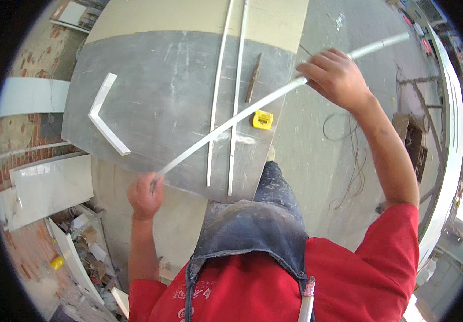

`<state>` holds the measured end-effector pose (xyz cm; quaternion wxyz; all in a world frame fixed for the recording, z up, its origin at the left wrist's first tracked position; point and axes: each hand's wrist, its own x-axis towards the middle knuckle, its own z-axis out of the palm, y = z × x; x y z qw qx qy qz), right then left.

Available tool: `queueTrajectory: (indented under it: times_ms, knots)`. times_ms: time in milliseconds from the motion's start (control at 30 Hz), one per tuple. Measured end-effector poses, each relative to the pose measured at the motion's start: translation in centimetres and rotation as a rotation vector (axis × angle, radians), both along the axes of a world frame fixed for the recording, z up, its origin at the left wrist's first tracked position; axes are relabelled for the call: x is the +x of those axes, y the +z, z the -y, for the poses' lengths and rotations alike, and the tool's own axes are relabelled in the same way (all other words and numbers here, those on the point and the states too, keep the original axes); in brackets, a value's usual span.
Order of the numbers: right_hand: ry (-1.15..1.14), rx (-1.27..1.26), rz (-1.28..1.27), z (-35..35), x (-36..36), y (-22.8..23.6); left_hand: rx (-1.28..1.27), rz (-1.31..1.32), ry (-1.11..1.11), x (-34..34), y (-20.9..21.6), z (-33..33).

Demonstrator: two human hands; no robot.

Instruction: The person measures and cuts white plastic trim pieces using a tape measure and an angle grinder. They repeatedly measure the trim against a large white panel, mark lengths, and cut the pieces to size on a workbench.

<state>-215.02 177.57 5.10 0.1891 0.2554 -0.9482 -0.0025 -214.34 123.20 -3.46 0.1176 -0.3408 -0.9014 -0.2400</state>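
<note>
A long, thin white strip [231, 122] slants across in front of me, above the grey-topped table [151, 91]. My left hand [145, 196] is closed around its lower end, just off the table's near edge. Farther up, past the table's right side, my right hand [336, 78] grips the same strip with bent fingers, slightly blurred; the far end sticks out beyond it. Under the held strip lie two more long white strips [218, 91], side by side on the table. A yellow tape measure [262, 119] and a thin brown stick-like piece [253, 78] lie to their right.
An angled white piece [98, 112] lies on the table's left part. White slabs [54, 182] lean at the left, near a bin of scraps [89, 244]. Loose cable [357, 161] lies on the floor at right, before a metal frame [427, 102].
</note>
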Motion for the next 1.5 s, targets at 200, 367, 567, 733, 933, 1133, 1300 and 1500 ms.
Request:
queueTrajectory:
  times_ms: [200, 367, 567, 733, 933, 1133, 1300, 1500]
  knots:
    - [-0.280, -0.336, 0.230, -2.6, 15.3, -7.0, -0.248, -0.422, 0.202, -6.2, 3.2, -6.0]
    - [-0.836, -0.697, 0.298, -0.6, 25.1, -12.7, 0.211, 0.602, 0.279, -3.0, -1.6, -14.6]
    - [-1.030, -0.827, 0.228, -0.6, 31.4, -16.1, -0.338, 0.786, 0.325, 5.2, -11.6, -18.9]
    - [-0.980, -0.858, 0.259, -3.5, 32.8, -16.2, -0.174, 0.729, 0.488, 3.8, -13.9, -16.5]
    - [-0.705, -0.701, 0.329, -8.4, 31.4, -12.3, -0.162, 0.660, 0.602, -1.3, -14.1, -10.5]
    - [-0.366, -0.393, 0.408, -11.2, 25.0, -5.9, -0.109, 0.660, 0.602, -2.5, -14.7, -3.8]
    - [-0.110, -0.153, 0.454, -9.9, 16.7, -1.6, 0.272, 0.671, 0.671, 0.3, -14.8, 1.0]
    - [0.189, -0.037, 0.451, -7.8, 3.1, -2.1, 0.163, 0.754, 0.822, 6.6, -12.4, 5.1]
